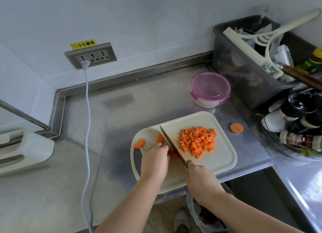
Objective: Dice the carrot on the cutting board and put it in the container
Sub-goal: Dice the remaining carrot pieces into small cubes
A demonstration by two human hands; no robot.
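A cream cutting board lies on the steel counter. A heap of diced carrot sits on its right half. My left hand holds down a carrot piece with curled fingers, right beside the blade. My right hand grips the handle of a cleaver, whose blade stands edge-down between my left hand and the dice. Two carrot half-slices lie on the board's left part. One round slice rests on the counter, right of the board. The round container, with a purple rim, stands behind the board.
A grey bin with a squeegee and bags stands at the back right. Spice bottles fill a rack on the right. A white cable runs from the wall socket down the counter. A white appliance sits at the left.
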